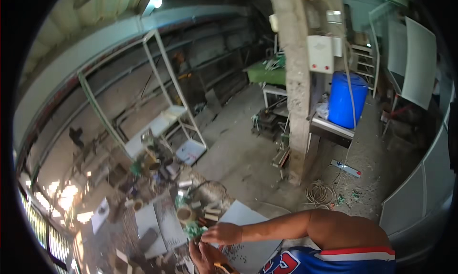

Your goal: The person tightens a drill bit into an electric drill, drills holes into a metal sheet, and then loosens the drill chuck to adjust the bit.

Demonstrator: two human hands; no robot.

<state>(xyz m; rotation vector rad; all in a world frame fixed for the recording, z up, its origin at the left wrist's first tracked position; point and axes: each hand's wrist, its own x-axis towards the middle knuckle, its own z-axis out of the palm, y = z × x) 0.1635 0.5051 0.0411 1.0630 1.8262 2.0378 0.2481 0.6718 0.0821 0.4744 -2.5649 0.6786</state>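
My right hand (225,233) reaches across from the right, its fingers closed and brought together at the tips. Just below it, my left hand (206,258) has bent fingers meeting the right ones; a yellow-and-dark band (224,267) is on its wrist. What the fingertips pinch is too small to make out. A tangled green bunch (193,230) lies right beside the fingertips. Under the hands is a pale grey board (241,221), with many small dark pieces (237,253) scattered over it.
A brown cylindrical container (185,215) and small blocks (212,211) stand beyond the hands. Flat grey sheets (164,221) and clutter lie left. A white metal frame (167,81), concrete pillar (298,93), blue barrel (347,100), green-topped table (267,73) and coiled cable (320,194) are farther off.
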